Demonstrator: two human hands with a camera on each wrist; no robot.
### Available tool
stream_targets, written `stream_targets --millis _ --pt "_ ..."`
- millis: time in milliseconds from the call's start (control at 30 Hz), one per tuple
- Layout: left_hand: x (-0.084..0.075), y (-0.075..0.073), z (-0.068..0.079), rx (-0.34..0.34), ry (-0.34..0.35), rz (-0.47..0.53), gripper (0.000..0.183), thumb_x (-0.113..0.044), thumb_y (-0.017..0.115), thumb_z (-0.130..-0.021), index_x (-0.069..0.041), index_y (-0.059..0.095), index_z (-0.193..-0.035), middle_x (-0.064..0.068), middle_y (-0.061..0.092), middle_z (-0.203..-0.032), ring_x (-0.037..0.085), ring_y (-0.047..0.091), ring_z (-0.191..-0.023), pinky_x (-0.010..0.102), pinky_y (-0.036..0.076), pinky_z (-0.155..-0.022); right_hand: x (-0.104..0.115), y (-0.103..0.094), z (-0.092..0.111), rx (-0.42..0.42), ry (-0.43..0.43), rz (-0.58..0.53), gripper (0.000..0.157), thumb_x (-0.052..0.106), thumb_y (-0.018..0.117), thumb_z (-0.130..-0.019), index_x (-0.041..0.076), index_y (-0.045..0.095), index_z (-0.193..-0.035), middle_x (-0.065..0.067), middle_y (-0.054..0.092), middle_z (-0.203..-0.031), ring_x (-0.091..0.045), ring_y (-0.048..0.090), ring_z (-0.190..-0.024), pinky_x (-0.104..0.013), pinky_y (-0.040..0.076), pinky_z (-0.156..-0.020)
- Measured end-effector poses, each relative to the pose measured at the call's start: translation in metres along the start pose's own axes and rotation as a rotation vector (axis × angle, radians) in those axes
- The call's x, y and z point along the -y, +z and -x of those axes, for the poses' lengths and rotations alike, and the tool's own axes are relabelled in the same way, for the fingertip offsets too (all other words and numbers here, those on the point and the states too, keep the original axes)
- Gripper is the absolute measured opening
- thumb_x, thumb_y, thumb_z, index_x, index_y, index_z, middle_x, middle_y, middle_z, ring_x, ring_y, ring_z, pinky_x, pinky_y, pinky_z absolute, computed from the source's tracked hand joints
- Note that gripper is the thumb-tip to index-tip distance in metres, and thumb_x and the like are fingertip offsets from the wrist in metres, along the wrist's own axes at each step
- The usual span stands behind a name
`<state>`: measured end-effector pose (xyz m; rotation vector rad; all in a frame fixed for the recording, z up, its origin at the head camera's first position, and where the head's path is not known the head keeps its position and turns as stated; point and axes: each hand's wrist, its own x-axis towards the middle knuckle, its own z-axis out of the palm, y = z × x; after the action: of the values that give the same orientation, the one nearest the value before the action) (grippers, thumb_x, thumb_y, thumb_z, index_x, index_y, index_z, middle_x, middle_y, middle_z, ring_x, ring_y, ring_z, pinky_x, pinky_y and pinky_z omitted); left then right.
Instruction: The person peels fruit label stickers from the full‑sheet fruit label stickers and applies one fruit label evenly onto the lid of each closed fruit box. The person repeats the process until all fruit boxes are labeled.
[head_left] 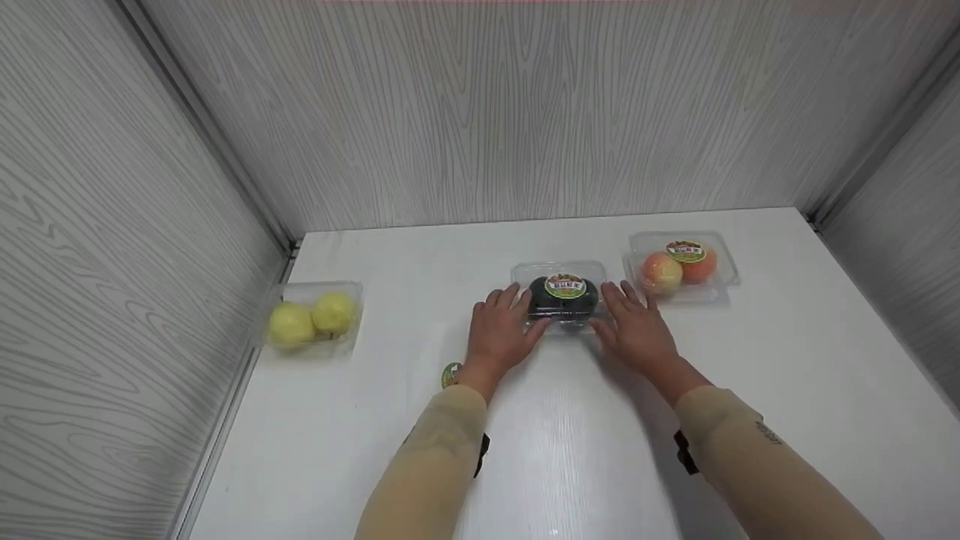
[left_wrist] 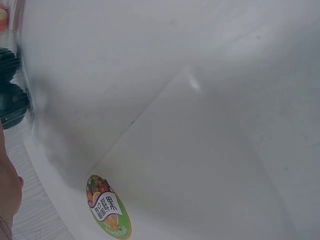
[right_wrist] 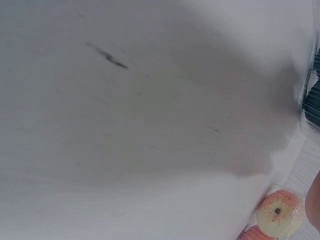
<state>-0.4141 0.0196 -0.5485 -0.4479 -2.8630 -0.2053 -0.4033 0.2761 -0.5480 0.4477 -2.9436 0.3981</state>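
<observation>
Near the middle of the table, a clear plastic clamshell box [head_left: 559,268] contains dark, rounded produce [head_left: 541,300] under an oval fruit label [head_left: 565,286]. My left hand [head_left: 501,330] lies along the box's left side, its fingers extended and the thumb at the front corner. On the opposite side, my right hand [head_left: 636,328] has fairly straight fingers beside the box and its thumb by the front edge. In the left wrist view the dark produce [left_wrist: 12,102] shows through the plastic at the left edge; the right wrist view catches its box [right_wrist: 304,95] at the right edge.
Behind my right hand stands a clear box [head_left: 720,292] of red-yellow fruit [head_left: 661,273]. Another box [head_left: 304,289] with yellow-green fruit [head_left: 292,325] sits at the table's left edge. A transparent sheet [left_wrist: 185,150] with an oval label [left_wrist: 108,206] lies under my left wrist. Grey panels [head_left: 480,112] enclose the table.
</observation>
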Motion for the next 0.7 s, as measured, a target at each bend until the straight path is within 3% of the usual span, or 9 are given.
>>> stream_targets --millis 700 --pt "0.002 0.003 -0.026 0.013 -0.010 -0.024 0.071 -0.067 0.045 -0.105 -0.018 0.055 -0.156 0.005 0.050 -0.161 0.028 0.049 -0.145 0.047 0.045 -0.111 -0.006 -0.006 -0.023 0.040 0.004 0.043 0.074 0.046 0.048 -0.112 -0.002 0.031 -0.164 -0.020 0.036 -0.167 -0.040 0.022 -0.159 -0.059 0.004 -0.128"
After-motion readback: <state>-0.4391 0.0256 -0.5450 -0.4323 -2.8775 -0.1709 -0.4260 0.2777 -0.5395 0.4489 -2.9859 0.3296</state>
